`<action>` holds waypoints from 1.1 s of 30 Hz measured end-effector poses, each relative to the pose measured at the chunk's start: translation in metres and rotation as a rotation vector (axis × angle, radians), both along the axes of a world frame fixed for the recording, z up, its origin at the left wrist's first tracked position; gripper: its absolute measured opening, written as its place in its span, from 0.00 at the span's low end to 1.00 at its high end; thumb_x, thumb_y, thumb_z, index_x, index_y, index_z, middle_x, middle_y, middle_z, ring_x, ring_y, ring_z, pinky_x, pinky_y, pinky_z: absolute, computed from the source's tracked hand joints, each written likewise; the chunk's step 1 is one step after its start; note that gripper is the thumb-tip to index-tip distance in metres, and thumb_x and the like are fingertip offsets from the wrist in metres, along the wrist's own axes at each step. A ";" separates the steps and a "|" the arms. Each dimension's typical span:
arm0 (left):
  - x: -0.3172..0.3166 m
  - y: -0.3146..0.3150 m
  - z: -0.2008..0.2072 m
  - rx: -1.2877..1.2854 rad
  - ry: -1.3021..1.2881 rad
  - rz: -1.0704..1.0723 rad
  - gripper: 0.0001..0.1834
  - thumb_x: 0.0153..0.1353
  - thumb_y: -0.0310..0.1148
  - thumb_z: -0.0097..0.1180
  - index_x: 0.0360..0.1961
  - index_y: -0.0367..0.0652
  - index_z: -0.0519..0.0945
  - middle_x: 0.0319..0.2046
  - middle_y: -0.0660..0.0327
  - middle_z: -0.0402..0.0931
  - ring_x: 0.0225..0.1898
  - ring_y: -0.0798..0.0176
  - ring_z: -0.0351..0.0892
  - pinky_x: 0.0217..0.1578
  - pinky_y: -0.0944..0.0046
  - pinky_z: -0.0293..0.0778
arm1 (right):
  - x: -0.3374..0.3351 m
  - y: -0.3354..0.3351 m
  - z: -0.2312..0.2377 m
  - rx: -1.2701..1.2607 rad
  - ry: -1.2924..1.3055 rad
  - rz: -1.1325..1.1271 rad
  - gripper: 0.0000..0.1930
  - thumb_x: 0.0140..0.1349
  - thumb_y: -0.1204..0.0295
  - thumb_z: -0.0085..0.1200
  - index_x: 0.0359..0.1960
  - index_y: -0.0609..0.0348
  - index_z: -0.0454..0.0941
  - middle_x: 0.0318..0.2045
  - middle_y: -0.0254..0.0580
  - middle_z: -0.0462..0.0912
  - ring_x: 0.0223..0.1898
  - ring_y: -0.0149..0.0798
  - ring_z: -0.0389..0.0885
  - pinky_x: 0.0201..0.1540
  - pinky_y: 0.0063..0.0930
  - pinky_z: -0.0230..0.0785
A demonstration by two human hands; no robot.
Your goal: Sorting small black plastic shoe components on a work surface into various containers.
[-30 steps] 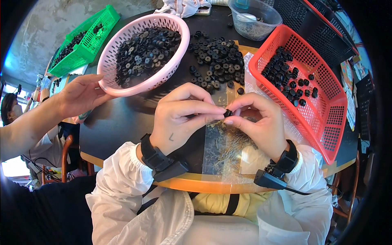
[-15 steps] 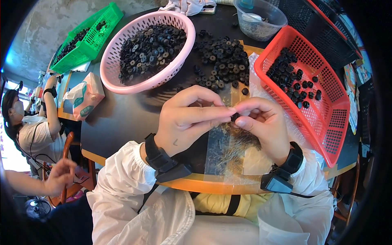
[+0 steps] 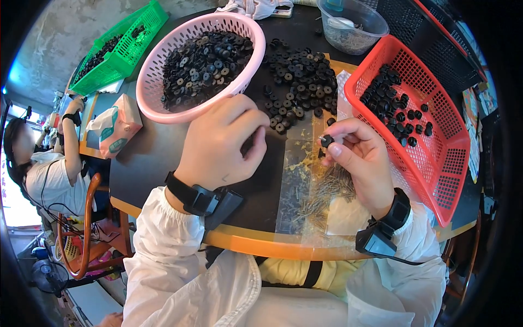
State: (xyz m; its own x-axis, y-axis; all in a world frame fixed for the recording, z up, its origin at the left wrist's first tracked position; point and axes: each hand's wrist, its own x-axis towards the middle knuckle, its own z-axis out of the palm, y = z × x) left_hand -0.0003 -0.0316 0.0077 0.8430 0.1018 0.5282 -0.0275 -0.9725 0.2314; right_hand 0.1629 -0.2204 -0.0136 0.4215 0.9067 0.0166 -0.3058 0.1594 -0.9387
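Between the thumb and forefinger of my right hand (image 3: 359, 155) is a small black round cap (image 3: 327, 140); a pale glint shows at its left side. My left hand (image 3: 223, 143) is apart from it, over the table near the pink basket (image 3: 204, 111). Its fingers are curled in, and whatever they may hold is hidden. Beyond the hands lies a heap of black discs with centre holes (image 3: 302, 79). Thin metal pins (image 3: 332, 191) are scattered below my right hand, on clear plastic at the table's front.
A red basket (image 3: 436, 188) with black caps stands at the right, beside a clear tub (image 3: 354, 41) of pins. Black crates (image 3: 430, 46) stand behind. To the left are a tissue pack (image 3: 120, 128), a green basket (image 3: 133, 52) and a seated person (image 3: 52, 174).
My hands were together at the small black cap. My left hand has drawn away to the left and curled; my right keeps the cap. Another person's hand at the left has moved away.
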 end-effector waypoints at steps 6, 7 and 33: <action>-0.008 -0.006 0.006 0.013 0.245 0.149 0.14 0.45 0.29 0.68 0.36 0.42 0.80 0.32 0.60 0.72 0.32 0.55 0.76 0.32 0.59 0.73 | 0.000 -0.001 0.001 -0.002 -0.031 0.066 0.12 0.60 0.82 0.57 0.46 0.63 0.76 0.40 0.34 0.78 0.42 0.25 0.76 0.44 0.21 0.74; -0.008 -0.006 0.007 0.013 0.247 0.152 0.14 0.45 0.29 0.68 0.36 0.42 0.80 0.32 0.60 0.72 0.32 0.55 0.76 0.32 0.59 0.73 | -0.001 -0.001 0.001 -0.001 -0.028 0.068 0.12 0.60 0.82 0.57 0.46 0.63 0.76 0.40 0.34 0.78 0.42 0.25 0.76 0.44 0.21 0.74; 0.003 -0.025 -0.006 -0.625 0.079 -0.155 0.16 0.51 0.17 0.63 0.42 0.40 0.80 0.39 0.59 0.79 0.34 0.66 0.79 0.33 0.69 0.76 | -0.004 -0.003 0.003 -0.073 -0.213 0.056 0.13 0.58 0.81 0.60 0.45 0.62 0.77 0.42 0.33 0.79 0.39 0.22 0.75 0.41 0.16 0.72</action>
State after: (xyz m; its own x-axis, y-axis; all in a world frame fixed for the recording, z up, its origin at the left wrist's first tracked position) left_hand 0.0024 -0.0562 0.0017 0.9063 0.2443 0.3449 -0.1164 -0.6403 0.7593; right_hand 0.1585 -0.2230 -0.0102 0.3648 0.9305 0.0333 -0.1060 0.0771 -0.9914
